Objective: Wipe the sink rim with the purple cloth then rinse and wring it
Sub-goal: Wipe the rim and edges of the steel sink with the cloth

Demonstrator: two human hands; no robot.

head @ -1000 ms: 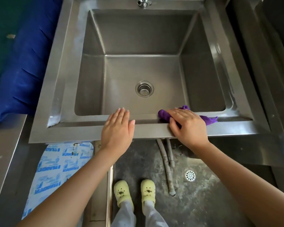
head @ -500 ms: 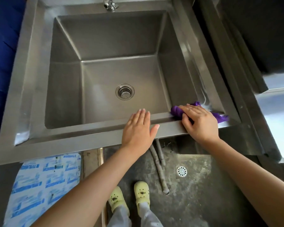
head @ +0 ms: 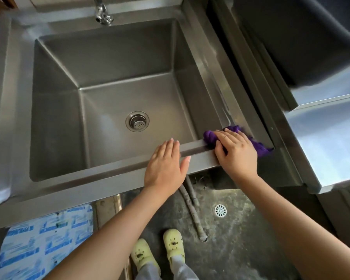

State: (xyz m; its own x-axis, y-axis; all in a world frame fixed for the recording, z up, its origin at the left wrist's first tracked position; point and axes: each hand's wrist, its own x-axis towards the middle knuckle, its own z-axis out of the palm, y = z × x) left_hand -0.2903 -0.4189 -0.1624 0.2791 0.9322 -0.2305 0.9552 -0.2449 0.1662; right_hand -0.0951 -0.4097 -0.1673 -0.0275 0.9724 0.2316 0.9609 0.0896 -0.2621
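Down by the pale clogs (head: 171, 244) and the floor drain (head: 220, 210) nothing matters yet; the work is at the sink rim (head: 109, 174). The left hand (head: 166, 164) lies flat on the front edge, fingers straight and together, bracing. The right hand (head: 235, 152) presses the purple cloth (head: 260, 148) into the front right corner, fingers lightly curled over the wad. To my eye, the corner needs firm, even pressure, with the cloth pushed into the groove before turning up the right side. Beyond, the strainer (head: 137, 121) and tap (head: 102, 16) wait for the rinse.
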